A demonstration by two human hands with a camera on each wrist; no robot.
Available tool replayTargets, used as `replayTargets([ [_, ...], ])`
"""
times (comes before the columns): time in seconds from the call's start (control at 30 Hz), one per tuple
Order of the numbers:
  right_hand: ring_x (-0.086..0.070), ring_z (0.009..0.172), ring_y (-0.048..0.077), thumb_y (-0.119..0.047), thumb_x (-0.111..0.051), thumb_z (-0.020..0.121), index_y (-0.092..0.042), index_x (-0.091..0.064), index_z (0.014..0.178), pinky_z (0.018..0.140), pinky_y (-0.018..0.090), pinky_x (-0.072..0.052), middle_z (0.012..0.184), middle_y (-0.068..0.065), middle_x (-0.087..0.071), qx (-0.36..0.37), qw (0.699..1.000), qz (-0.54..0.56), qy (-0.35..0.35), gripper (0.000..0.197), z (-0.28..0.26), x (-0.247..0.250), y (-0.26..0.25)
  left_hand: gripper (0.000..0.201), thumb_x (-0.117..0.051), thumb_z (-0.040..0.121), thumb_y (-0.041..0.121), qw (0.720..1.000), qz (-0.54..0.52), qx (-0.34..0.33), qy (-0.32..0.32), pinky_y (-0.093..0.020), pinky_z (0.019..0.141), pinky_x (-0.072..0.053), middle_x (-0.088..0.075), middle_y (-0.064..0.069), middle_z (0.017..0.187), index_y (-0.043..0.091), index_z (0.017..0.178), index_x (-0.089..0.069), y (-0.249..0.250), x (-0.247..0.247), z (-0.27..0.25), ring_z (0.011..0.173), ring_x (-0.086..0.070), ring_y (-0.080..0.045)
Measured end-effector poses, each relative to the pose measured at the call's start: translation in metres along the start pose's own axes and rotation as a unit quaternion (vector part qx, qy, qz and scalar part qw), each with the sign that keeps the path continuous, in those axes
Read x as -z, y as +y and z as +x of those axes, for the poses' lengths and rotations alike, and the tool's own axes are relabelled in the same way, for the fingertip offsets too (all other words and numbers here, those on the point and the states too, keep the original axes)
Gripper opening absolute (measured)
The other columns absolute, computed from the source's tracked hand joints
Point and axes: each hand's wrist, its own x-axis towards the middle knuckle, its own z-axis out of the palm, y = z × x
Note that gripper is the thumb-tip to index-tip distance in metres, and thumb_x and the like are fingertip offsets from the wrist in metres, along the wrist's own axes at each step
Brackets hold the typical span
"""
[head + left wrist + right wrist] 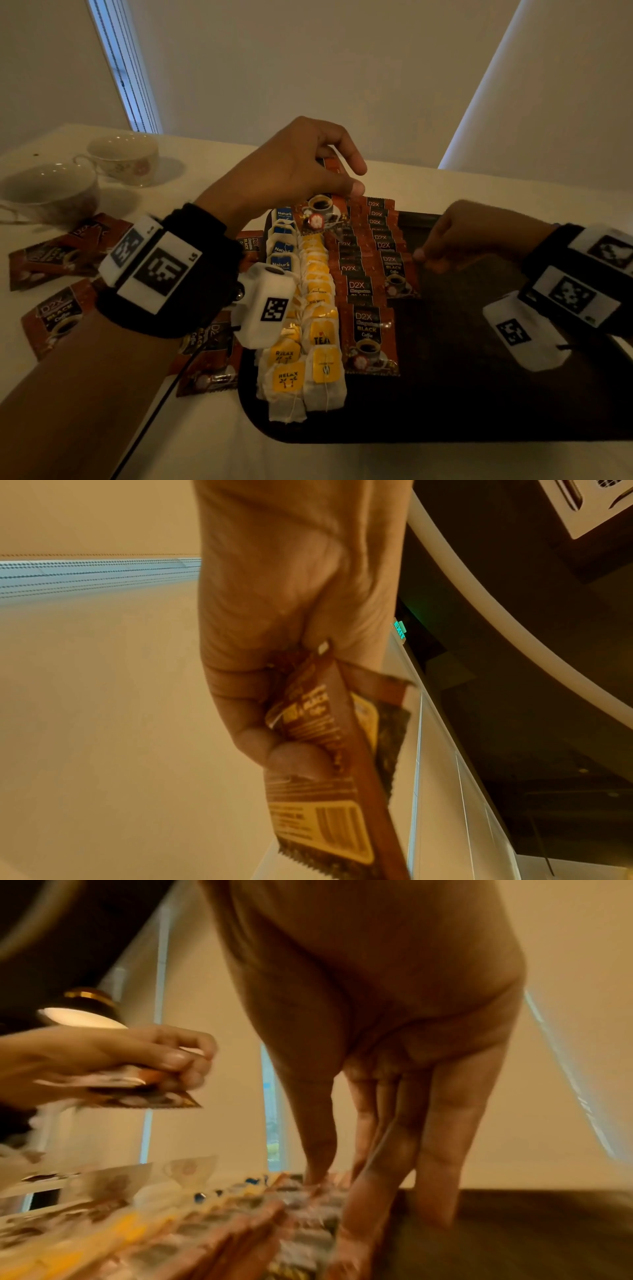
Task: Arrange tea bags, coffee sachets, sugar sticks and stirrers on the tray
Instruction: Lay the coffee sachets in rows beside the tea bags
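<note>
A dark tray (479,394) with rounded corners lies on a pale table (212,445), reaching off the table's right side. Along the tray's left edge run rows of tea bags (308,329), blue-tagged ones at the far end and yellow-tagged ones toward the near edge, and just beside them, toward the tray's middle, overlapping rows of brown coffee sachets (366,291); the tray's right half is bare dark surface. The left hand (294,168) hovers over the far left corner of the tray, its thumb and curled fingers pinching a small bunch of held sachets (329,750), lifted clear of the rows. The right hand (469,233) reaches in from the right edge with its fingers straight and close together, their tips touching the right edge of the sachet rows. More loose sachets (54,260) lie scattered on the table off the tray's left edge, and two teacups (85,178) stand near the table's far left corner. Behind the table are plain pale blinds with a narrow strip of window (123,65) at the left, and the room is dimly lit and warm in tone.
</note>
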Motion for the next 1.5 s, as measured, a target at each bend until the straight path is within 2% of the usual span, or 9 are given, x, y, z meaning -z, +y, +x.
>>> replayTargets([
  [0.1,-0.069,0.074,0.015,-0.041,-0.066,0.075,-0.005,-0.067,0.09,0.07,0.027,-0.055,0.08,0.006,-0.072,0.136,0.984,0.07,0.093,0.039,-0.02,0.003,-0.018,0.021,-0.077,0.075,0.021,1.0,0.0,-0.001,-0.005,-0.026,0.069,-0.055,-0.071,-0.009,0.084,0.019,0.094,-0.067,0.0,-0.003,0.0,0.076,-0.068,-0.022],
  [0.33,-0.071,0.078,0.013,-0.04,-0.072,0.06,-0.015,-0.049,0.117,0.064,0.029,-0.059,0.095,0.007,-0.07,0.166,0.937,0.306,0.007,0.066,-0.058,-0.032,-0.059,0.017,-0.075,0.078,0.025,1.0,0.013,-0.022,-0.004,-0.027,0.065,-0.052,-0.07,-0.015,0.086,0.019,0.092,-0.068,0.001,-0.008,0.001,0.074,-0.066,-0.027],
  [0.43,-0.07,0.082,0.02,-0.023,-0.073,0.074,-0.009,-0.049,0.122,0.065,0.03,-0.059,0.099,0.013,-0.068,0.169,0.919,0.356,0.026,0.056,-0.054,-0.04,-0.061,0.024,-0.07,0.08,0.035,0.999,0.014,-0.03,0.004,-0.03,0.074,-0.053,-0.072,-0.007,0.083,0.015,0.093,-0.068,0.002,-0.012,0.001,0.077,-0.068,-0.02],
  [0.53,-0.07,0.081,0.021,-0.012,-0.07,0.078,-0.004,-0.055,0.115,0.063,0.025,-0.058,0.098,0.016,-0.067,0.172,0.907,0.383,0.035,0.04,-0.052,-0.038,-0.057,0.027,-0.064,0.085,0.037,1.0,-0.014,-0.021,0.0,-0.016,0.053,-0.051,-0.072,-0.002,0.082,0.013,0.096,-0.066,0.004,-0.013,0.0,0.068,-0.068,-0.006],
  [0.67,-0.07,0.073,0.016,-0.007,-0.065,0.081,-0.002,-0.06,0.098,0.06,0.02,-0.057,0.093,0.015,-0.068,0.164,0.896,0.41,0.045,0.019,-0.051,-0.03,-0.047,0.023,-0.069,0.083,0.028,0.999,-0.049,0.003,-0.007,-0.027,0.069,-0.059,-0.068,0.0,0.1,0.021,0.104,-0.063,-0.002,-0.009,0.002,0.087,-0.068,-0.011],
  [0.77,-0.07,0.068,0.011,-0.006,-0.063,0.082,-0.004,-0.06,0.092,0.058,0.017,-0.056,0.085,0.009,-0.069,0.157,0.889,0.427,0.051,0.011,-0.052,-0.027,-0.039,0.041,-0.073,0.077,0.018,0.992,-0.096,0.068,-0.044,-0.027,0.064,-0.059,-0.066,-0.006,0.101,0.02,0.115,-0.057,-0.004,-0.004,0.004,0.084,-0.071,-0.017],
  [1.0,-0.067,0.088,0.019,-0.018,-0.06,0.086,-0.007,-0.063,0.096,0.065,0.026,-0.059,0.098,0.01,-0.067,0.145,0.93,0.332,0.062,0.015,-0.051,-0.028,-0.031,0.028,-0.074,0.076,0.011,0.996,-0.061,0.051,-0.045,-0.022,0.056,-0.056,-0.071,-0.006,0.079,0.016,0.102,-0.064,-0.001,-0.005,0.002,0.068,-0.071,-0.015],
  [1.3,-0.066,0.075,0.015,-0.011,-0.064,0.084,-0.008,-0.065,0.088,0.056,0.02,-0.055,0.086,0.008,-0.068,0.128,0.923,0.35,0.097,0.005,-0.051,-0.021,-0.019,0.023,-0.069,0.079,0.01,0.993,-0.093,0.038,-0.066,-0.024,0.06,-0.058,-0.073,-0.008,0.087,0.015,0.102,-0.066,0.004,-0.001,-0.002,0.077,-0.071,-0.017],
  [1.5,-0.067,0.077,0.013,-0.005,-0.061,0.083,-0.006,-0.066,0.091,0.059,0.021,-0.058,0.088,0.007,-0.069,0.041,0.946,0.32,0.033,0.01,-0.045,-0.014,0.012,0.024,-0.068,0.083,0.006,0.998,-0.056,0.026,-0.019,-0.025,0.065,-0.057,-0.071,-0.01,0.092,0.021,0.101,-0.065,0.002,0.001,0.0,0.085,-0.07,-0.023],
])
